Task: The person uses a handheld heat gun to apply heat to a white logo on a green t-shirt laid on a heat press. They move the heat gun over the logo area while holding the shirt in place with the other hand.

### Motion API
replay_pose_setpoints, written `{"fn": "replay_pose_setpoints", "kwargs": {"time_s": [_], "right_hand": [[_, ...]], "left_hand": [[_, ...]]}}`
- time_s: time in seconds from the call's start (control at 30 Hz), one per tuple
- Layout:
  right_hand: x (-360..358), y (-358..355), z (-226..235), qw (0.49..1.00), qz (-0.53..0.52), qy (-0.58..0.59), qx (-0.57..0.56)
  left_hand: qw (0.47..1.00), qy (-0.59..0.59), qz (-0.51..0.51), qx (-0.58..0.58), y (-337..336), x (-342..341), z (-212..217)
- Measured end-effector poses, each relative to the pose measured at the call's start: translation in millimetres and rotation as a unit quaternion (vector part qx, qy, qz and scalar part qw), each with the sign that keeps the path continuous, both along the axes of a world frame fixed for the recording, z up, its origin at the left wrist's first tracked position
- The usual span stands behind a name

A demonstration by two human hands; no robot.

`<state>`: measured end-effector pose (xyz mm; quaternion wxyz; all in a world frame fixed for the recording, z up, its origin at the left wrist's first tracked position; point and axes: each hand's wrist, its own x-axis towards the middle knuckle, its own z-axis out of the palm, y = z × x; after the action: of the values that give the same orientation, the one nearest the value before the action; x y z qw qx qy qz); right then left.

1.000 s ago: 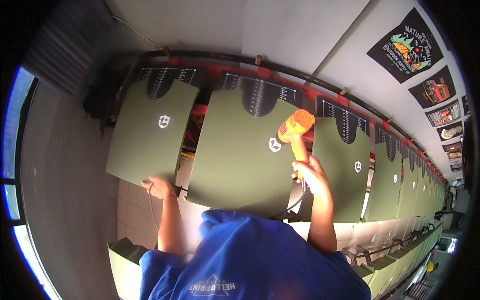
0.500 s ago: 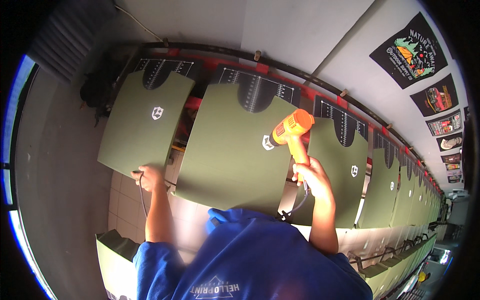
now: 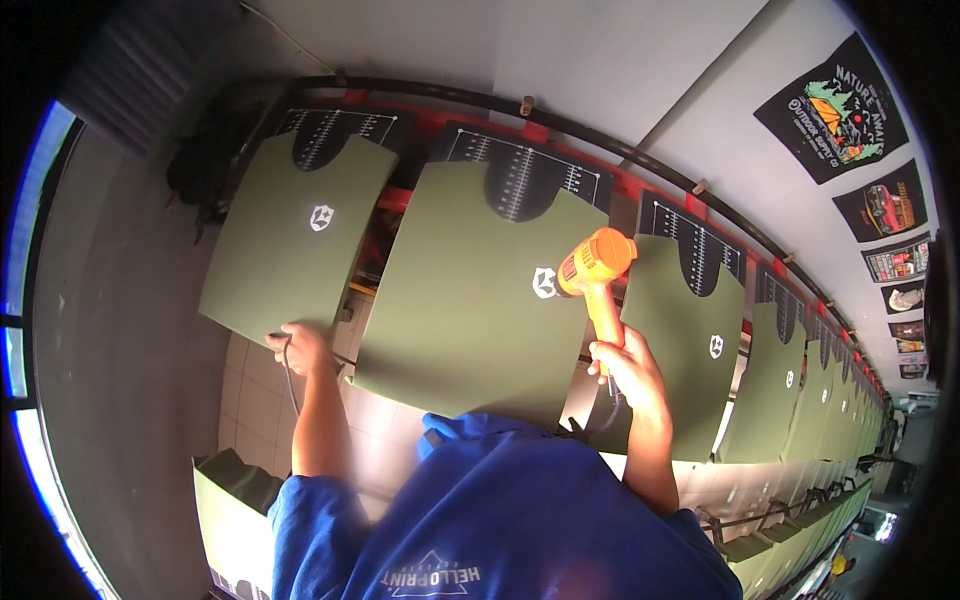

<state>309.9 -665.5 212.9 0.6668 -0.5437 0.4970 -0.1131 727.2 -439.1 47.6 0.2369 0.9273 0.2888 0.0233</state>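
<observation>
My right hand (image 3: 630, 368) is wrapped round the handle of an orange heat gun (image 3: 598, 262). Its dark nozzle points left, close to a white shield-shaped print (image 3: 544, 283) on an olive-green fabric panel (image 3: 450, 300) with a neckline cut-out. This panel lies over a dark board with white ruler marks (image 3: 520, 160). My left hand (image 3: 300, 350) is closed on a dark cord (image 3: 291, 385) by the lower edge of another green panel (image 3: 275, 260), which bears the same white print (image 3: 321, 218). A stretch of cord also hangs below the heat gun's handle.
Several more green panels on boards run off to the right (image 3: 690, 350). A red and black rail (image 3: 440, 95) passes behind them. A second row of boards stands at lower right (image 3: 790, 545), another panel at lower left (image 3: 235, 520). Printed dark cloths (image 3: 835, 110) hang on the wall.
The heat gun's nozzle has shifted slightly to the right of the print, so more of the print shows. The whole view has moved a little. Both hands keep their hold.
</observation>
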Motion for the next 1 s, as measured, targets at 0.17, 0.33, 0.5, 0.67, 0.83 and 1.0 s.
{"fn": "replay_pose_setpoints", "kwargs": {"time_s": [0.17,0.33,0.5,0.67,0.83,1.0], "right_hand": [[-3,-3,3,1.0,-0.002,0.006,0.023],[-4,-1,1,1.0,0.007,-0.004,0.026],[-2,8,-4,1.0,0.014,0.008,-0.008],[-1,5,2,0.999,0.022,-0.013,0.02],[2,2,1,0.999,0.031,-0.007,0.029],[6,3,2,0.999,0.038,-0.002,0.012]], "left_hand": [[1.0,0.0,-0.004,0.001,-2,-4,8],[1.0,-0.005,-0.006,0.004,0,-3,5],[1.0,-0.006,-0.01,-0.001,-2,-4,7],[1.0,-0.01,-0.004,0.011,0,-1,2],[1.0,-0.009,-0.006,0.013,-1,-3,5],[1.0,-0.021,-0.007,0.018,0,-2,0]]}}
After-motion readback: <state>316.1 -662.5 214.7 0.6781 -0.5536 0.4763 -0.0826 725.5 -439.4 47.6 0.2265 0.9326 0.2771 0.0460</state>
